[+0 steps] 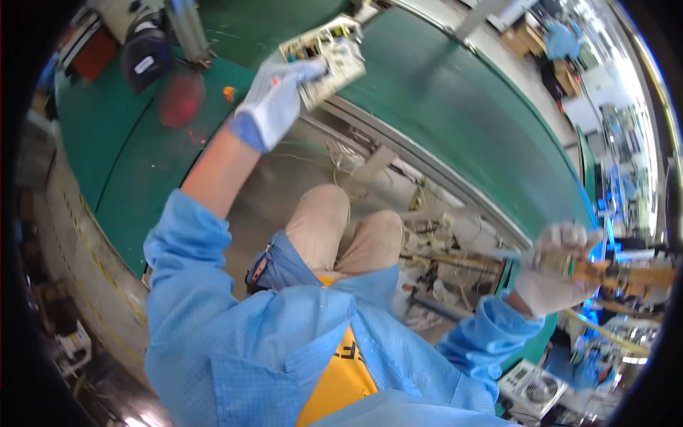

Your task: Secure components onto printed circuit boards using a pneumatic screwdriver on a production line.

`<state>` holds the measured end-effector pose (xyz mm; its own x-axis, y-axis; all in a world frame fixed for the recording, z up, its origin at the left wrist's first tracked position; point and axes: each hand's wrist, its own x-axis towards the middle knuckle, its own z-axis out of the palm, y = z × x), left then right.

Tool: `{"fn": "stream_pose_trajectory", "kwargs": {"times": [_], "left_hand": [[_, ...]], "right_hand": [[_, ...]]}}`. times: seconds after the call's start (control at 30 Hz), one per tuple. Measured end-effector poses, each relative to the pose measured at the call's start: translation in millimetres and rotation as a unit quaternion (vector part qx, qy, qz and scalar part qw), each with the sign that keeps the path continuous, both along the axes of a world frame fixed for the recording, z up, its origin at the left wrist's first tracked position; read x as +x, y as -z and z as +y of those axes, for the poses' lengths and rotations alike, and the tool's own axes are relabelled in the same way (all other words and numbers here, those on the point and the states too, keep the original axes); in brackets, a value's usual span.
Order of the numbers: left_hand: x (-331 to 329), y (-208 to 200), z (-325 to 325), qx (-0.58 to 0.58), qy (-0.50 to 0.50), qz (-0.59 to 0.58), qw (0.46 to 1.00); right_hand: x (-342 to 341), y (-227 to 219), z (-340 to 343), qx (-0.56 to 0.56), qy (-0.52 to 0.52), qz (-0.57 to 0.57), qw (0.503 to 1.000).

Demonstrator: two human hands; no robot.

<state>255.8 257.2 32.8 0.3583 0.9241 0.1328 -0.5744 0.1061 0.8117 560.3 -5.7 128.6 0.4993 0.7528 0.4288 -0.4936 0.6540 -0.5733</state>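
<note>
In my gloved left hand (274,99) is a pale circuit board (338,67) with several components standing on it. The thumb and fingers close on its near left edge, and the board is raised at the near edge of a green conveyor belt (455,99). Out to the right, my gloved right hand (555,274) is blurred by motion. Its fingers are curled round something, with a small greenish part beside them; its kind cannot be made out. An orange-brown piece (619,275) shows just beyond that hand, and whether it is held is unclear.
A green work surface (135,192) lies at the left, with a dark rounded object (146,53), a blurred red round thing (181,98) and a small orange bit (228,93). A metal rail (398,142) edges the belt. A white device with a round fan grille (533,388) sits lower right.
</note>
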Motion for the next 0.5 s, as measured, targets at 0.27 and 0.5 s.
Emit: {"fn": "stream_pose_trajectory", "kwargs": {"times": [0.27,0.5], "left_hand": [[-93.9,36.5,194.5,0.189,-0.432,0.625,0.622],[-68.3,28.9,197.2,0.170,-0.416,0.742,0.498]], "right_hand": [[110.6,1.2,-18.0,-0.334,-0.009,-0.066,0.940],[242.7,41.0,-30.8,-0.516,0.299,-0.234,0.768]]}}
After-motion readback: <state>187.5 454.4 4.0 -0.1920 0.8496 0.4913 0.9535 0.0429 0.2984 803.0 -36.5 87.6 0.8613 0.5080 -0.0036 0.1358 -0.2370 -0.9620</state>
